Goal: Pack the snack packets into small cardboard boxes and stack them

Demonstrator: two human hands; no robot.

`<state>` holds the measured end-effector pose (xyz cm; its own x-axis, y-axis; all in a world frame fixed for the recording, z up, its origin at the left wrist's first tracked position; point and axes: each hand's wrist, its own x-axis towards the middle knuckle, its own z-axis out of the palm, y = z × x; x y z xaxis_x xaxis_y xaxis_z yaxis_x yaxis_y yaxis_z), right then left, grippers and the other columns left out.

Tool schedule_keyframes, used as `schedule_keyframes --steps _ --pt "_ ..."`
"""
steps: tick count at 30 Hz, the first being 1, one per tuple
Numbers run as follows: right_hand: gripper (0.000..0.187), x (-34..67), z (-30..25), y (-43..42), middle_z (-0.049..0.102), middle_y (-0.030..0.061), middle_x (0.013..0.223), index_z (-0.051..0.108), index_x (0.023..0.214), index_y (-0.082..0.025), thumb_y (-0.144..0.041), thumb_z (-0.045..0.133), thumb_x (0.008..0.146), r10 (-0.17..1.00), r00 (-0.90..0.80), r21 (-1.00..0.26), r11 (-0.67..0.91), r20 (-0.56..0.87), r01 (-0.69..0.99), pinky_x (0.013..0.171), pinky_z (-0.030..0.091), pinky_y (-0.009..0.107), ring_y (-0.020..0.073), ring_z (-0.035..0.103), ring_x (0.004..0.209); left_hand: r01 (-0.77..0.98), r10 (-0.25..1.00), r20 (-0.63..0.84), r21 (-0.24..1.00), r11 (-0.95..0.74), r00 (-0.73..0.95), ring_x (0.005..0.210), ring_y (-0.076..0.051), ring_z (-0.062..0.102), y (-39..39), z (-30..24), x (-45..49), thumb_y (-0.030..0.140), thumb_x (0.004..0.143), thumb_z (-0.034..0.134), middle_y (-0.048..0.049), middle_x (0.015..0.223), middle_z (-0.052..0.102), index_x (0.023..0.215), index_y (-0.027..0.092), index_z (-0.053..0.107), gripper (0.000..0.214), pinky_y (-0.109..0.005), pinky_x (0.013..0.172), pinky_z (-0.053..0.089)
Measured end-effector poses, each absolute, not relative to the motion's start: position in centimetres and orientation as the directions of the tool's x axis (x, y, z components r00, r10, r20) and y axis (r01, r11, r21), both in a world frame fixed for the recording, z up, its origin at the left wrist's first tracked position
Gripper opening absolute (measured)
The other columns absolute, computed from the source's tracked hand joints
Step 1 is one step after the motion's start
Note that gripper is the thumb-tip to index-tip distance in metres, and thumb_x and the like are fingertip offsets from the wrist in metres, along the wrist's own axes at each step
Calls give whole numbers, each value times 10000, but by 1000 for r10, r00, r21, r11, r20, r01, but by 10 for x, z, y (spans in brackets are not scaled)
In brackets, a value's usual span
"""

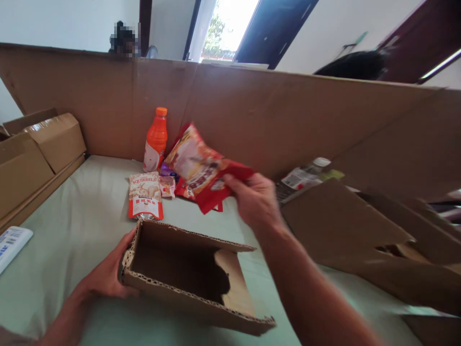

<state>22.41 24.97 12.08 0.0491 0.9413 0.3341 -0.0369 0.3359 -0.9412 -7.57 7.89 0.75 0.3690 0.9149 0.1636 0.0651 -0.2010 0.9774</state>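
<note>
My left hand (108, 271) grips the left end of a small open cardboard box (194, 288), whose inside is dark and shows nothing in it. Pinched by its corner in my right hand (257, 202) is a red snack bag (203, 166), held up above the cloth, beyond the box. Past the box stands a white and orange snack pouch (145, 194) with "SQUIRRELS" on it. Behind that pouch an orange drink bottle (156, 139) stands upright. A small pink packet (167, 186) and a purple packet (166, 169) lie beside them, and another red package is partly hidden behind the bag.
A tall cardboard wall (252, 105) runs along the back. Cardboard boxes (59, 139) stand at the left, near a white packet (12, 245). At the right, a clear bottle (317, 168) shows behind open box flaps (342, 218). A blurred person (124, 41) is beyond the wall.
</note>
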Motion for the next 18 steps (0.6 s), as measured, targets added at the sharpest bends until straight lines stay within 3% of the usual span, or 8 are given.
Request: schedule_keyframes --steps 3,7,9,12,15,18 --pt "271 250 155 210 757 -29 962 766 929 -270 -345 865 688 828 209 -816 555 521 -163 834 590 312 156 700 868 45 911 174 978 -205 373 1498 -404 285 81 7 -77 508 593 901 -142 1590 375 1605 260 159 1279 -510 1232 251" --pt "222 261 156 162 759 -34 936 786 918 -316 -363 880 722 805 201 -801 586 558 -123 808 588 270 140 700 844 53 909 172 977 -208 380 1515 -401 253 81 5 -79 541 609 886 -133 1645 290 1605 288 153 1263 -526 1230 241" --pt "158 262 142 144 748 -13 856 788 853 -295 -410 846 762 825 94 -825 563 558 -45 677 579 253 143 682 733 76 915 158 977 -200 372 1499 -408 290 81 5 -80 545 618 883 -147 1638 307 1607 283 150 1258 -540 1209 284" --pt "208 267 124 130 723 38 774 782 770 -254 -445 753 847 827 -165 -805 562 537 193 570 544 262 172 663 667 82 930 166 976 -203 329 1481 -414 329 79 4 -79 550 616 886 -163 1634 312 1606 262 175 1252 -548 1175 350" --pt "258 275 122 126 732 57 755 791 782 -251 -434 662 911 778 -461 -745 592 428 307 601 565 285 197 688 679 58 931 193 974 -221 310 1474 -422 343 78 3 -77 572 586 894 -179 1636 303 1602 242 202 1272 -544 1149 399" --pt "253 274 130 127 773 41 826 808 901 -269 -358 578 953 716 -660 -733 573 229 367 648 575 271 192 717 718 20 915 198 976 -219 351 1425 -425 428 78 5 -74 551 607 892 -207 1600 364 1601 215 199 1257 -532 1126 435"
